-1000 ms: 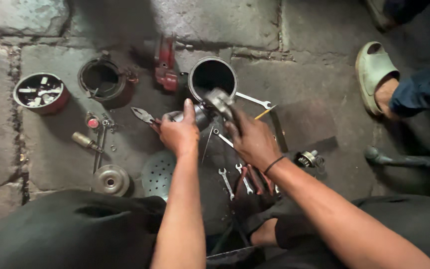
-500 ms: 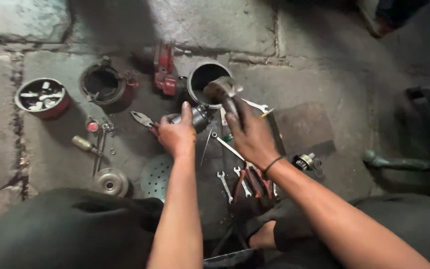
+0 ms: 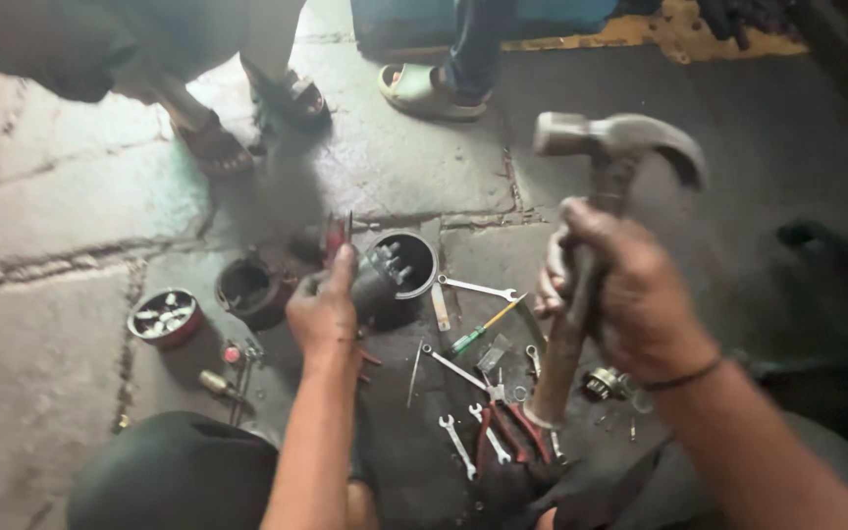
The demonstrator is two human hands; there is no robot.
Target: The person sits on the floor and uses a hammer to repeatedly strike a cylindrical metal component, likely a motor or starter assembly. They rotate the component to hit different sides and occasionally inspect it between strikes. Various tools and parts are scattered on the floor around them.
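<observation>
My right hand (image 3: 615,290) grips the wooden handle of a claw hammer (image 3: 612,147) and holds it raised, its steel head up above the floor. My left hand (image 3: 324,312) is closed around a dark cylindrical metal part (image 3: 377,278) with small studs on its end, holding it down on the stone floor. Behind that part stands a round dark metal housing (image 3: 422,257), open at the top.
Spanners (image 3: 478,288), a green-handled screwdriver (image 3: 483,329) and red-handled pliers (image 3: 512,437) lie scattered below the hammer. A round motor housing (image 3: 247,290) and a red-rimmed dish of small parts (image 3: 163,319) sit left. Other people's sandalled feet (image 3: 424,90) stand beyond. My dark-clad knee (image 3: 174,476) is at the bottom left.
My right hand has lifted the hammer up and to the right, away from the part. The view has tilted upward, bringing the standing people's feet into sight. My left hand stays on the part.
</observation>
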